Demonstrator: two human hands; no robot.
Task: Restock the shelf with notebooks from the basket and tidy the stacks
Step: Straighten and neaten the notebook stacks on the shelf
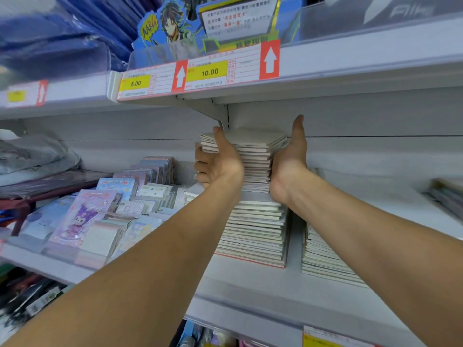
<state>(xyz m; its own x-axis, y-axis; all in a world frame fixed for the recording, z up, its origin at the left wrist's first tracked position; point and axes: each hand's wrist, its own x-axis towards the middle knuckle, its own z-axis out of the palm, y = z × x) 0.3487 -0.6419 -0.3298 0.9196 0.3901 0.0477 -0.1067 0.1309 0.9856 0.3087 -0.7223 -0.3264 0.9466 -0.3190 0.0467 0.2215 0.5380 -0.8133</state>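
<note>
A white metal shelf (250, 291) is running across the middle of the frame, and it is carrying the notebooks. Two stacks are sitting on it. The taller stack of notebooks (255, 229) is standing at the centre of the frame, rising almost to the shelf above; its top layers are lying skewed, corners poking out to the left and right. The shorter stack (323, 261) is sitting just beside it to the right, partly hidden behind the right forearm. The single notebooks are too many and too thin to count.

Two bare arms are reaching in from the bottom corners. The left hand (218, 164) is pressing against the left side of the tall stack's upper part, fingers curled around the edge and thumb lying up along the front corner. The right hand (288, 166) is pressing flat and open against the right side, thumb pointing straight up. Together they are squeezing the upper notebooks between them.

At centre left, packs of cartoon notepads (100, 216) are leaning in rows on the same shelf.

Above, along the upper shelf edge (350, 61), two clear price labels are showing: one reading 5.00 (135, 83) and one reading 10.00 (209, 72). A third, at far left, is too blurred to read. The basket is not showing anywhere in the frame.
</note>
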